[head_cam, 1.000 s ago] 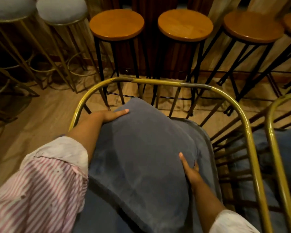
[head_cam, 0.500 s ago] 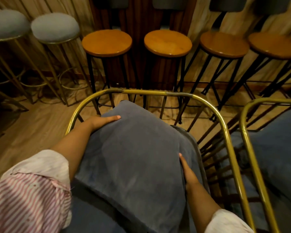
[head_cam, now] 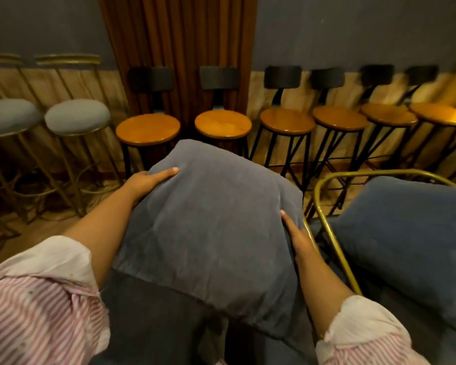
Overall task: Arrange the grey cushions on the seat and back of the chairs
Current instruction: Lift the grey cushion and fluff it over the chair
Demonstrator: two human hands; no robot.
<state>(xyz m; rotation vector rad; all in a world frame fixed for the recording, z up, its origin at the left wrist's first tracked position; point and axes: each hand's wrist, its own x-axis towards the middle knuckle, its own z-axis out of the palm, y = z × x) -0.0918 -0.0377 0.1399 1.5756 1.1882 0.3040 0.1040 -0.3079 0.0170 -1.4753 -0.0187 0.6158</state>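
Two striped sleeves with rolled white cuffs fill the lower corners of the frame, and bare forearms reach up from them to a grey cushion [head_cam: 211,233] at centre frame. The left hand [head_cam: 145,180] curls over the cushion's upper left edge, thumb on the front face and the other fingers hidden behind. The right hand [head_cam: 296,235] lies flat and open-fingered against the cushion's right side, pressing rather than gripping. The cushion is roughly square and stands tilted, its face toward the camera, one corner pointing to the top of the frame and its lower edge resting on a dark grey seat cushion [head_cam: 153,325] below. Just right of it runs a brass chair frame [head_cam: 334,248], holding a second grey cushion [head_cam: 411,238] at right. Farther back, across the upper half, stands a row of wooden stools [head_cam: 223,123], with two grey padded stools [head_cam: 77,115] at upper left.
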